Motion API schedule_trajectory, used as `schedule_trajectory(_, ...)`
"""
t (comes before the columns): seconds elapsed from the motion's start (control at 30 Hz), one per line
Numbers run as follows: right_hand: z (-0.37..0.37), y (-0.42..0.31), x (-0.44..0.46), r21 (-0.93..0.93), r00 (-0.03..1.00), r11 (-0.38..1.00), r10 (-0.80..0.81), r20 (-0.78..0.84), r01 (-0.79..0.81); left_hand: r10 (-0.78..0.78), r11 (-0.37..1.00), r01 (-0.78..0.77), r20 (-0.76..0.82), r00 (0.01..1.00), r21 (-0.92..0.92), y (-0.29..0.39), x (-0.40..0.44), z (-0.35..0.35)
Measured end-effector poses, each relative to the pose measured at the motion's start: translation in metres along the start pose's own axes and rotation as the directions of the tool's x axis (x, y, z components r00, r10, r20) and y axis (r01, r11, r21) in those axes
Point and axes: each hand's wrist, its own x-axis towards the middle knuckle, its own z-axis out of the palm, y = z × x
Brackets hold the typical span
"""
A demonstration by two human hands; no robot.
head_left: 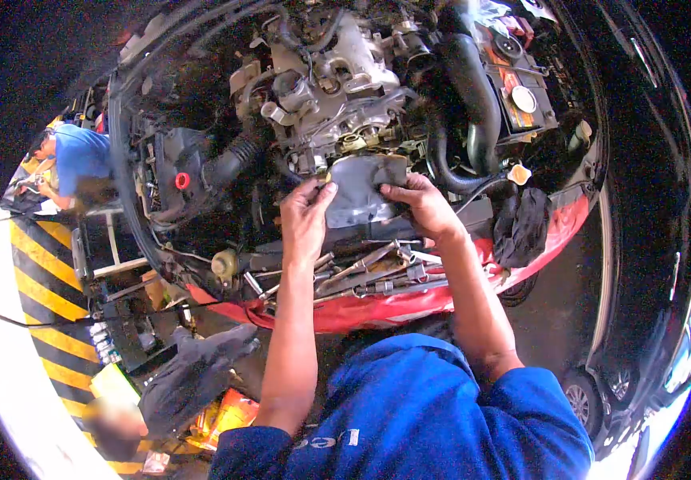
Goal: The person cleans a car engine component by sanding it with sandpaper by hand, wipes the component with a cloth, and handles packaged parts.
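Between my two hands is a thin dark grey sheet [365, 188], with a paler lower edge, held up in front of the engine [341, 80]. My left hand [307, 212] pinches its left edge between thumb and fingers. On the right edge, my right hand [428, 206] grips it with the thumb across its face. I cannot make out exactly what kind of part the sheet is. Just below my hands, several wrenches and sockets [377, 272] lie in a heap on a red cover [361, 312] along the car's front edge.
A battery [525, 100] and a thick black hose [477, 104] sit right of the engine. A black cloth [521, 228] hangs over the front edge. At left, a person in blue [81, 160] is near a yellow-and-black striped strip [53, 280]. Another dark vehicle [649, 200] stands at right.
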Motion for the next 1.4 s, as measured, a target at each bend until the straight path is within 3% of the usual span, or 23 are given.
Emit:
schedule_trajectory(0.1, 0.004, 0.004, -0.005, 0.018, 0.998, 0.999, -0.049, 0.041, 0.048, -0.03, 0.999, 0.032, 0.041, 0.999, -0.03, 0.009, -0.009, -0.004)
schedule_trajectory(0.2, 0.007, 0.004, -0.014, 0.019, 0.996, 0.997, -0.077, 0.055, 0.076, -0.123, 0.973, 0.134, 0.067, 0.99, -0.189, 0.034, -0.026, 0.002)
schedule_trajectory(0.4, 0.011, -0.007, -0.036, -0.004, 0.971, 1.0, -0.017, 0.24, 0.019, -0.096, 0.995, 0.101, 0.218, 0.971, -0.011, 0.027, -0.037, -0.019)
schedule_trajectory(0.43, 0.007, -0.004, -0.036, 0.029, 0.964, 0.999, -0.034, 0.265, 0.027, -0.022, 0.999, 0.028, 0.249, 0.968, -0.018, 0.025, -0.037, -0.02)
schedule_trajectory(0.57, 0.009, -0.009, -0.048, -0.045, 0.967, 0.995, -0.076, 0.241, 0.09, -0.04, 0.926, 0.124, 0.233, 0.972, -0.357, 0.049, -0.053, -0.008)
schedule_trajectory(0.67, 0.003, -0.006, -0.044, -0.175, 0.873, 0.922, -0.247, 0.421, 0.346, -0.184, 0.81, 0.371, 0.405, 0.896, -0.453, 0.045, -0.055, -0.017)
schedule_trajectory(0.8, 0.008, -0.013, -0.053, -0.32, 0.894, 0.887, -0.189, 0.407, 0.333, -0.175, 0.983, 0.182, 0.387, 0.905, 0.019, 0.028, -0.057, -0.018)
schedule_trajectory(0.9, 0.002, -0.015, -0.052, -0.379, 0.792, 0.762, -0.275, 0.545, 0.525, -0.236, 0.971, 0.209, 0.375, 0.897, 0.113, 0.025, -0.059, -0.018)
schedule_trajectory(1.0, 0.012, -0.011, -0.061, -0.283, 0.879, 0.867, -0.292, 0.377, 0.41, -0.175, 0.973, 0.11, 0.34, 0.924, 0.2, 0.031, -0.065, -0.017)
schedule_trajectory(1.1, 0.021, -0.025, -0.079, -0.254, 0.978, 0.949, -0.154, 0.138, 0.185, -0.101, 0.965, 0.05, 0.186, 0.977, 0.259, 0.04, -0.073, -0.013)
schedule_trajectory(1.2, 0.013, -0.003, -0.066, -0.237, 0.978, 0.949, -0.194, 0.073, 0.207, -0.059, 0.97, 0.012, 0.186, 0.981, 0.244, 0.038, -0.074, -0.015)
schedule_trajectory(1.33, 0.009, 0.009, -0.062, -0.14, 0.975, 0.967, -0.199, 0.101, 0.212, -0.137, 0.987, 0.151, 0.231, 0.963, -0.045, 0.042, -0.081, -0.013)
schedule_trajectory(1.4, 0.009, 0.016, -0.06, -0.205, 0.978, 0.957, -0.202, 0.042, 0.206, -0.23, 0.938, 0.271, 0.199, 0.953, -0.217, 0.051, -0.09, -0.007)
